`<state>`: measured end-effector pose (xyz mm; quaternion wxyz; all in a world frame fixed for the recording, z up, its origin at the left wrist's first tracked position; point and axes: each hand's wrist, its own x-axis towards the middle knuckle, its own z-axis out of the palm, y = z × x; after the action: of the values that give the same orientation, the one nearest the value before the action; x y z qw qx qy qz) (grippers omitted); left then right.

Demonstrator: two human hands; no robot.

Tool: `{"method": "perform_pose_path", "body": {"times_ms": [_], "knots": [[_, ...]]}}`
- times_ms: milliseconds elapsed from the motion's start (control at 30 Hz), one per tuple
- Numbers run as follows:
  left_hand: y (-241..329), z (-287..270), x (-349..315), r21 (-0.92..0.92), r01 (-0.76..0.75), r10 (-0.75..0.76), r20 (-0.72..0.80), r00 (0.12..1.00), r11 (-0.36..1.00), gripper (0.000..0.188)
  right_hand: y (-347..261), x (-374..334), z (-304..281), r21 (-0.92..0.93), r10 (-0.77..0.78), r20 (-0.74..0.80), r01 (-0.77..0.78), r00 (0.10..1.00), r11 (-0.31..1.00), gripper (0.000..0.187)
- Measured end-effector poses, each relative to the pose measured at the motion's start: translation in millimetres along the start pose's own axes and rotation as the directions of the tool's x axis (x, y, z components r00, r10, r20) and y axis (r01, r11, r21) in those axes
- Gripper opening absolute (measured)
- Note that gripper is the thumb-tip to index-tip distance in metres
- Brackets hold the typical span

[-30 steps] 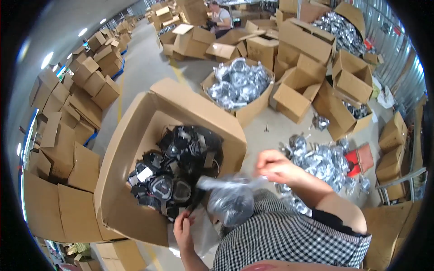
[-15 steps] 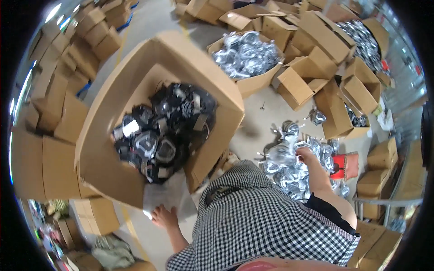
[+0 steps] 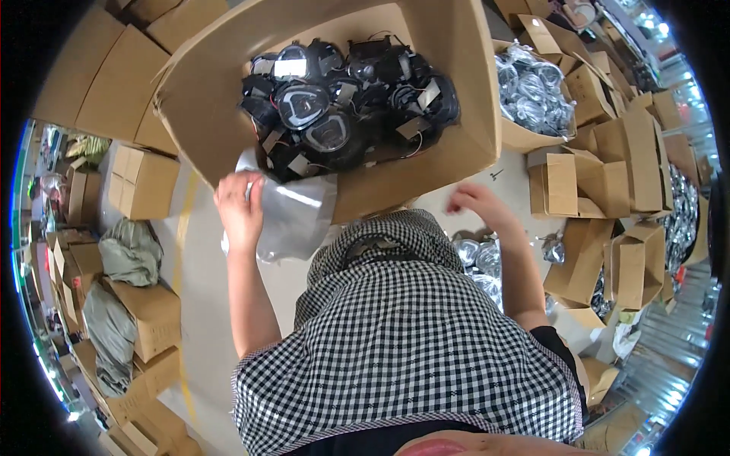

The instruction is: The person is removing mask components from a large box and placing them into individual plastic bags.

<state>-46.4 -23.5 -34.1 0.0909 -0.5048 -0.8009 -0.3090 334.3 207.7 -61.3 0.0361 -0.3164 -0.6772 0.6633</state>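
My left hand (image 3: 242, 209) is closed on the edge of a clear plastic bag (image 3: 293, 224), which drapes over the near side of a large open cardboard box (image 3: 430, 171). Inside that box lie several black parts (image 3: 303, 105) with clear rounded lenses, thin wires and small pale labels. My right hand (image 3: 479, 204) is in the air just off the box's near right corner. Motion smears its fingers, and I see nothing in them. Below it, partly hidden by my forearm, is a floor pile of bagged, silvery parts (image 3: 487, 262).
Another open carton (image 3: 532, 137) full of bagged parts stands to the right. Several opened cartons (image 3: 563, 186) crowd the right side. Stacked cartons (image 3: 95, 64) stand at the far left. A grey-green sack (image 3: 131, 251) lies near a closed carton (image 3: 142, 182) on the left.
My view has turned left. My right hand has left the pile of bagged parts and come toward the large box. My left hand now holds the plastic bag higher, at the box's near edge.
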Motion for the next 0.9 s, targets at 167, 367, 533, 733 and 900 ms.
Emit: {"method": "perform_pose_path", "body": {"times_ms": [167,367,533,733,900], "knots": [[52,-25,26,-0.248,-0.157,0.146,-0.064,0.987,0.956,0.011,-104,103,116,0.299,-0.126,-0.034,0.13,0.991,0.945,0.066],[34,3,-8,-0.531,0.099,-0.282,-0.277,0.919,0.842,0.029,-93,153,170,0.783,-0.075,0.197,-0.11,0.978,0.612,0.058],[4,49,-42,-0.703,0.431,-0.647,0.702,0.297,-0.565,0.048,-85,163,154,0.734,-0.049,0.218,-0.131,0.975,0.667,0.037],[-19,84,-55,-0.422,0.765,-0.182,0.905,0.383,-0.487,0.032,-54,164,148,0.561,0.181,0.015,-0.158,0.983,0.813,0.025],[6,101,-43,-0.385,0.923,-0.328,0.869,0.371,0.023,0.018,-26,158,144,0.188,0.133,-0.014,-0.128,0.991,0.974,0.022]]}}
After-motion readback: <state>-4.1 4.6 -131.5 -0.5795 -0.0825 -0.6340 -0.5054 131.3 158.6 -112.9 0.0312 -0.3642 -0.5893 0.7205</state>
